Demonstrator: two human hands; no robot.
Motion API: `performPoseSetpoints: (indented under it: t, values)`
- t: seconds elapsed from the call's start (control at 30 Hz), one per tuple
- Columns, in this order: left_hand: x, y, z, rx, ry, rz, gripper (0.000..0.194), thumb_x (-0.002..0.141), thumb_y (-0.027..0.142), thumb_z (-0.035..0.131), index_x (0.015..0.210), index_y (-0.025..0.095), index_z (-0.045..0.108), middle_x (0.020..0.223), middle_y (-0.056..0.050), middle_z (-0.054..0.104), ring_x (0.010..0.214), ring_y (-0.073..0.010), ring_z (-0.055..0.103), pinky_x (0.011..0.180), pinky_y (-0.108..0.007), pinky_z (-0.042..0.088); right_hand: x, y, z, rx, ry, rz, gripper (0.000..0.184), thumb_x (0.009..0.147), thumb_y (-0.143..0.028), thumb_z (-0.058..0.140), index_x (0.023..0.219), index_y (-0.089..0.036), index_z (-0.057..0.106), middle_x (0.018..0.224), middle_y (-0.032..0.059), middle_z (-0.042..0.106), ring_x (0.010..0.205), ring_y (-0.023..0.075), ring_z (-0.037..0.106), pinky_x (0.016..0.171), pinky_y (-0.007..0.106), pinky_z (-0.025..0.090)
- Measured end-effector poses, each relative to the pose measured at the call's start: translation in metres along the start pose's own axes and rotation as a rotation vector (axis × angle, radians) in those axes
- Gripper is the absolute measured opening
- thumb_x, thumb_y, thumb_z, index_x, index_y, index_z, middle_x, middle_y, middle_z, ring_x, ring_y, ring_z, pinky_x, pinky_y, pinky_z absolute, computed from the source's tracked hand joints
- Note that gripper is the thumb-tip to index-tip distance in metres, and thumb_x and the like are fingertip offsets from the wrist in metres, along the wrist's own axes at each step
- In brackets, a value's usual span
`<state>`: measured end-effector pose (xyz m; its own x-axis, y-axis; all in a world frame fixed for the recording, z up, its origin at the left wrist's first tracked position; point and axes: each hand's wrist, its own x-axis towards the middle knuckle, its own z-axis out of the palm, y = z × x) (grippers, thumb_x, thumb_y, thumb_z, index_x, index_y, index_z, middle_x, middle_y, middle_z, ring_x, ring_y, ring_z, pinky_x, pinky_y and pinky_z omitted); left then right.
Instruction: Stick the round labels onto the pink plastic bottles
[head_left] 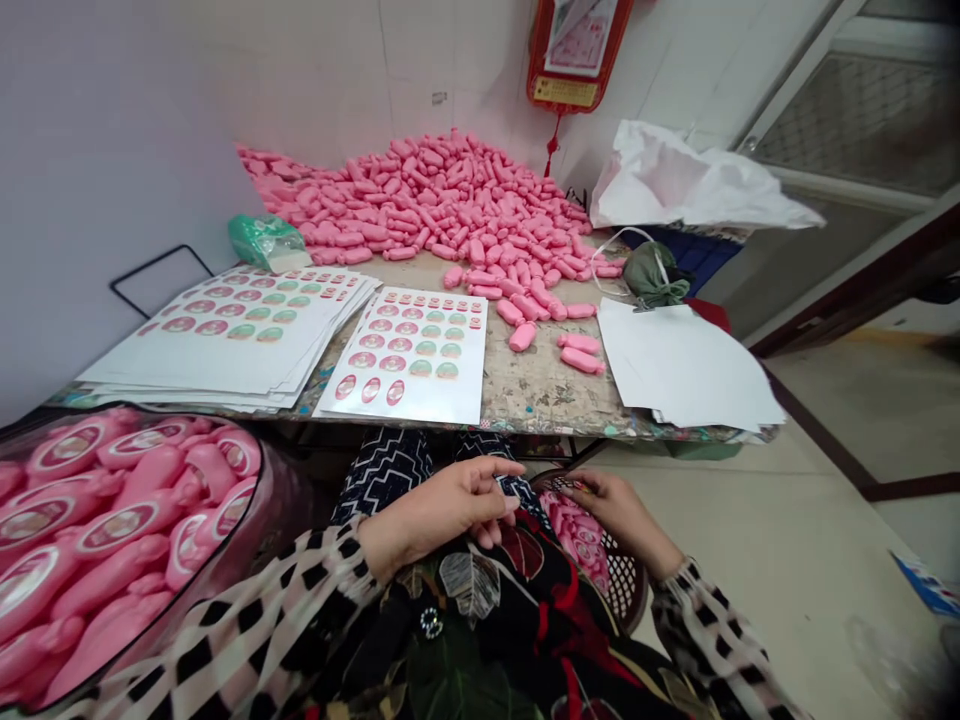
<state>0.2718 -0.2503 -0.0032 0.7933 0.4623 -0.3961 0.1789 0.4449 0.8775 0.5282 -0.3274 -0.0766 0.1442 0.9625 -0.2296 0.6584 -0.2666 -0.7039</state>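
My left hand [454,505] is over my lap, index finger stretched out and the other fingers loosely curled, with nothing visible in it. My right hand [619,510] reaches over the rim of a brown plastic basket [626,590] beside my lap. Its fingers are extended and hold nothing I can see. Inside the basket lie small pink bottle-shaped pieces [577,530] with labels on them. In front of me on the table is a sheet of stickers [465,390] in pink and green, several of its spots bare.
A big heap of pink pieces [450,200] covers the table's back. More sticker sheets [217,365] are stacked left, near a green packet [266,240]. White paper [686,365] lies right, below a white bag [675,185]. A clear bag of larger labelled pink pieces [127,530] stands left.
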Motion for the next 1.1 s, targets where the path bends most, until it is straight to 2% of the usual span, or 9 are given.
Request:
performPoseSetpoints:
  t: [0.13,0.33,0.43,0.53,0.73,0.8,0.9,1.0,1.1]
  values:
    - [0.003,0.003,-0.004,0.011,0.020,-0.042,0.047,0.076,0.031,0.062,0.119,0.018,0.048,0.076,0.000,0.061,0.050,-0.0054,0.053,0.049,-0.018,0.042,0.018,-0.019,-0.015,0.207,0.149,-0.094,0.035,0.078,-0.048,0.053,0.085,-0.017,0.067,0.080,0.0038,0.068,0.077,0.0203,0.061,0.070,0.031,0.047]
    - [0.005,0.005,-0.018,-0.019,0.097,-0.054,0.047,0.076,0.029,0.061,0.119,0.017,0.048,0.076,-0.001,0.062,0.051,-0.0061,0.054,0.049,-0.019,0.043,0.084,-0.052,-0.064,-0.468,0.504,-0.053,0.029,0.086,-0.030,0.041,0.104,-0.021,0.062,0.104,0.0077,0.063,0.089,0.0209,0.059,0.074,0.031,0.043]
    - [0.010,0.004,-0.025,-0.051,0.103,-0.056,0.046,0.076,0.028,0.061,0.119,0.018,0.048,0.076,0.000,0.061,0.051,-0.0060,0.054,0.049,-0.019,0.043,0.119,-0.062,-0.078,-0.714,0.451,0.057,0.037,0.084,-0.020,0.039,0.118,-0.020,0.054,0.117,0.0116,0.055,0.094,0.0232,0.059,0.071,0.032,0.042]
    - [0.015,0.002,-0.032,-0.083,0.086,-0.053,0.047,0.076,0.028,0.061,0.120,0.017,0.047,0.075,0.000,0.060,0.051,-0.0060,0.054,0.050,-0.019,0.043,0.142,-0.062,-0.082,-0.859,0.334,0.124,0.035,0.084,-0.022,0.039,0.116,-0.017,0.054,0.115,0.0146,0.054,0.091,0.0261,0.060,0.067,0.034,0.043]
    - [0.020,0.007,-0.045,-0.254,0.103,-0.040,0.047,0.077,0.031,0.062,0.120,0.018,0.047,0.077,-0.002,0.061,0.053,-0.0080,0.057,0.051,-0.021,0.046,0.150,-0.053,-0.084,-0.942,0.297,0.064,0.032,0.087,-0.030,0.040,0.111,-0.016,0.054,0.109,0.0145,0.058,0.089,0.0265,0.061,0.065,0.034,0.044]
    - [0.021,0.011,-0.051,-0.375,0.141,-0.028,0.045,0.080,0.036,0.059,0.119,0.017,0.048,0.078,-0.004,0.062,0.056,-0.0097,0.059,0.053,-0.022,0.047,0.144,-0.061,-0.078,-0.840,0.284,-0.059,0.033,0.085,-0.036,0.043,0.112,-0.019,0.054,0.110,0.0119,0.061,0.091,0.0268,0.061,0.066,0.035,0.045]
    - [0.022,0.015,-0.061,-0.600,0.166,-0.013,0.049,0.085,0.048,0.048,0.118,0.013,0.048,0.082,-0.010,0.064,0.065,-0.0137,0.063,0.063,-0.026,0.050,0.127,-0.088,-0.055,-0.619,0.222,-0.404,0.037,0.083,-0.031,0.048,0.118,-0.020,0.050,0.114,0.0089,0.061,0.096,0.0240,0.060,0.074,0.035,0.048]
    - [0.024,0.015,-0.071,-0.785,0.100,-0.011,0.058,0.086,0.055,0.038,0.119,0.009,0.047,0.090,-0.015,0.065,0.076,-0.0186,0.065,0.074,-0.032,0.050,0.108,-0.123,-0.026,-0.459,0.077,-0.744,0.041,0.084,-0.020,0.046,0.125,-0.021,0.045,0.122,0.0082,0.057,0.106,0.0198,0.056,0.083,0.033,0.048]
    - [0.022,0.014,-0.079,-0.874,0.032,-0.001,0.058,0.086,0.057,0.035,0.115,0.009,0.050,0.097,-0.016,0.064,0.080,-0.0211,0.065,0.078,-0.036,0.049,0.097,-0.150,-0.007,-0.382,-0.082,-0.925,0.048,0.083,-0.014,0.046,0.129,-0.025,0.042,0.133,0.0067,0.048,0.109,0.0185,0.055,0.083,0.033,0.049]
